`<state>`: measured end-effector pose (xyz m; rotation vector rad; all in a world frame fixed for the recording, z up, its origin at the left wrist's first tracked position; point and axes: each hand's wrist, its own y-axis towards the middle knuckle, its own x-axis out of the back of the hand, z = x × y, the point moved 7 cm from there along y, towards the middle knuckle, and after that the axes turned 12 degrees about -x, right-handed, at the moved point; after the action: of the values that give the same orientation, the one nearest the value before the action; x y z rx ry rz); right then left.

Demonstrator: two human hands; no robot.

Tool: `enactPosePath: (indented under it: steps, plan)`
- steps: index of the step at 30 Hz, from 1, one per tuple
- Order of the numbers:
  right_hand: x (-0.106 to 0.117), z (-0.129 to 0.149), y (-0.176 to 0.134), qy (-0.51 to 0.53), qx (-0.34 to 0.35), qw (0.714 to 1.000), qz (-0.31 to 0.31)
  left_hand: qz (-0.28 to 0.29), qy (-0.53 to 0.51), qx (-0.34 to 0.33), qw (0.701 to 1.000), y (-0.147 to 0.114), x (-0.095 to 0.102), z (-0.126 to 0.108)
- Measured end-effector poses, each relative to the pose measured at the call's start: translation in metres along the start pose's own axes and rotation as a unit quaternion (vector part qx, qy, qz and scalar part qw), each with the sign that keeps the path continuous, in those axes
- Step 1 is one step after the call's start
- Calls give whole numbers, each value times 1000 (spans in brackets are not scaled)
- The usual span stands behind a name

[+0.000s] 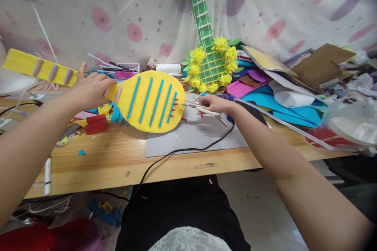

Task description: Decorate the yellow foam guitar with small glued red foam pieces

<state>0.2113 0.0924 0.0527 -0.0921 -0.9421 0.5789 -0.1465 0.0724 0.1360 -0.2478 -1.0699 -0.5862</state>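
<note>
My left hand point(93, 88) is closed around the neck of a yellow paper guitar point(134, 115), holding it tilted above the table. Blue strips lie across its round body, purple ones across its neck. Short red pieces stick out along the rightmost blue strip. In my right hand point(216, 104) is a pair of scissors point(208, 111) with pale handles; the fingers are wrapped around them. Their blade tips point left, at the guitar's right edge near the red pieces. Whether the tips touch anything is too small to tell.
A green paper guitar point(206, 41) with yellow flowers leans at the back. Coloured sheets point(282, 106) pile up on the right. A black cable point(188, 150) crosses the grey cutting mat point(165, 147) and hangs over the table's front edge. Paper scraps point(96, 124) lie left.
</note>
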Motion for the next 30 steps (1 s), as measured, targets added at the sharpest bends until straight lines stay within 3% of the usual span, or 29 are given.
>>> enactPosePath:
  steps: [6,14,23,30]
  plan:
    - [1,1,1,-5,14,1000,2,13,2,7,1000,1,2,0]
    - [11,6,-2,-74,15,996,-49,-11,2,-2,1000,1,4,0]
    - [22,21,-9,-183,6,978,-96,0,-7,0,1000,3,6,-1]
    - [24,25,-11,-194,-1,974,-114,-7,8,-6,1000,2,8,-2]
